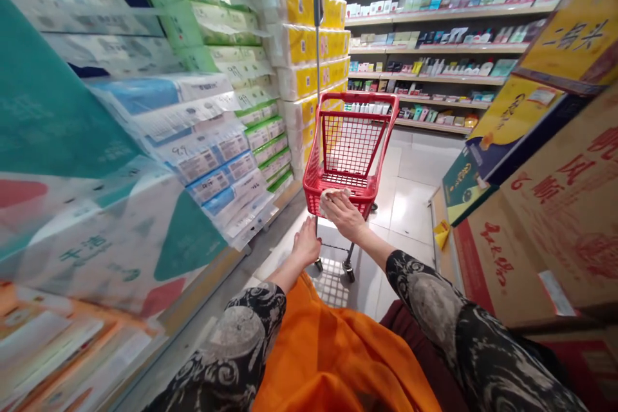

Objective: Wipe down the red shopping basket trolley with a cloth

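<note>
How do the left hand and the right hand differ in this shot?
The right hand sits higher than the left hand, which is below the basket of the red shopping cart. The right hand lies spread, palm down, over a pale cloth on the cart's rim, while the left hand has its fingers together and shows nothing in it. Both hands are bare and come from black-and-grey patterned sleeves.

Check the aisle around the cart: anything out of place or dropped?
Yes: a small yellow scrap lies on the floor tiles at the foot of the cardboard cartons right of the red shopping cart. It looks dropped, though too small to identify.
</note>
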Demonstrator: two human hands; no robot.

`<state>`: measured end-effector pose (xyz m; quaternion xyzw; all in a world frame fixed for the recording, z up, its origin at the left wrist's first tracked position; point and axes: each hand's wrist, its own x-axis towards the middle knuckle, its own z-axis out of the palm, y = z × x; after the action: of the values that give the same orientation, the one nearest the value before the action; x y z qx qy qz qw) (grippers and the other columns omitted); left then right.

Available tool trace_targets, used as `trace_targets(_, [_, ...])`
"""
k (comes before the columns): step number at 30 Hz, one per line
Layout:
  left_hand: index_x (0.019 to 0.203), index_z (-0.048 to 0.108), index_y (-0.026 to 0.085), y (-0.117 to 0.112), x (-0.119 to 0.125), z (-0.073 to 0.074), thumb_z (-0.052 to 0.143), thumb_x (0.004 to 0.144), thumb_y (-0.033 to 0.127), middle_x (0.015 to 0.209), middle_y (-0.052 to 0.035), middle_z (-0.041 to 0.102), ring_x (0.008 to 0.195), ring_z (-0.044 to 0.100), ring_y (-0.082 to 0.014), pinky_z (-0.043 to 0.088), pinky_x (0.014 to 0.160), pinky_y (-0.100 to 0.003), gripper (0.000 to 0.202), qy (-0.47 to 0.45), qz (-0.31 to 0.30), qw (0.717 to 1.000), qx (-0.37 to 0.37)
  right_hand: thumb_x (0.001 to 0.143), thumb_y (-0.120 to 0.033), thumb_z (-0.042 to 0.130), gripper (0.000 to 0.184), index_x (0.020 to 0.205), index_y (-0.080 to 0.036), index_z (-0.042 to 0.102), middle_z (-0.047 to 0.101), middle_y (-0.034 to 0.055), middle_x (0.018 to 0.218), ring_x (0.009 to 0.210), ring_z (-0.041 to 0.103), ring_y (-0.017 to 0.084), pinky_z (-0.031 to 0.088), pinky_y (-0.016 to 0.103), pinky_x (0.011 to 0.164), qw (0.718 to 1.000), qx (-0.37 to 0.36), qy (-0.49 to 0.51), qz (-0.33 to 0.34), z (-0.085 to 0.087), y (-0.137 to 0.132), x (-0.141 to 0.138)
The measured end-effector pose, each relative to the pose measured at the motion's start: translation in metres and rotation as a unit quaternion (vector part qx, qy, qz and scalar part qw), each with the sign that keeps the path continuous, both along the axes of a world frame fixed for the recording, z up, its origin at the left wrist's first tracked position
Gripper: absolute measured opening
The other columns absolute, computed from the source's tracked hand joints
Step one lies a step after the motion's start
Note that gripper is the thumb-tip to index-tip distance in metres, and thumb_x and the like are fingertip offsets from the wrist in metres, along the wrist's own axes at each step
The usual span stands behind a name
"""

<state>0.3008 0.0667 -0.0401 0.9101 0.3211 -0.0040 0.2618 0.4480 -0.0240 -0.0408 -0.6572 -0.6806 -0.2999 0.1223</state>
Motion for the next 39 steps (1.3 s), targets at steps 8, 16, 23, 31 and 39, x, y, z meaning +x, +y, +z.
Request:
trace_targets(8, [0.144,0.015,0.011,0.014,-0.006,-0.003,0.040,0.077,0.016,0.153,-0.0124,0.014,0.140,0.015,-0.0240,0.016,0.112,-0.048,0.072,0.019,-0.042,0.997,0.060,0.086,-0.007,0.042,0.040,0.125,-0.007,0.051,0.053,0.0147,0.130,0.119,0.050,0.025,0.042,0.042,0.100,0.994,-0.097,-0.037,0.026,-0.049,0.005,0.008])
trace_targets(16, [0.143,0.018,0.012,0.028,-0.005,-0.007,0.042,0.077,0.014,0.153,-0.0136,0.014,0.140,0.014,-0.0235,0.017,0.112,-0.046,0.070,0.044,-0.003,0.996,0.072,0.089,-0.010,0.040,0.042,0.130,-0.009,0.046,0.048,0.0136,0.135,0.131,0.036,0.026,0.031,0.048,0.108,0.997,-0.037,-0.020,0.062,-0.012,0.053,-0.008])
trace_targets(23, [0.143,0.018,0.011,0.016,-0.007,-0.007,0.042,0.075,0.014,0.152,-0.0139,0.015,0.140,0.015,-0.0258,0.016,0.111,-0.047,0.072,0.014,-0.067,0.994,0.089,0.084,-0.005,0.041,0.042,0.126,-0.008,0.050,0.056,0.0156,0.126,0.121,0.049,0.022,0.040,0.040,0.103,0.994,-0.111,-0.017,0.018,-0.057,0.010,-0.006])
trace_targets(31, [0.143,0.019,0.010,-0.001,0.009,0.005,0.041,0.076,0.012,0.152,-0.0159,0.017,0.140,0.015,-0.0266,0.016,0.111,-0.048,0.071,0.012,-0.062,0.992,0.110,0.087,-0.007,0.040,0.044,0.131,-0.014,0.046,0.047,0.0126,0.137,0.130,0.037,0.025,0.030,0.049,0.108,0.999,-0.008,0.015,-0.028,-0.014,-0.023,0.018])
trace_targets(39, [0.142,0.019,0.007,-0.023,0.020,0.011,0.040,0.076,0.012,0.152,-0.0149,0.015,0.140,0.015,-0.0249,0.018,0.111,-0.048,0.070,0.017,-0.108,0.985,0.131,0.085,-0.006,0.044,0.039,0.123,-0.012,0.053,0.058,0.0140,0.123,0.119,0.049,0.024,0.037,0.047,0.104,0.998,-0.053,0.019,-0.031,-0.065,-0.062,0.019])
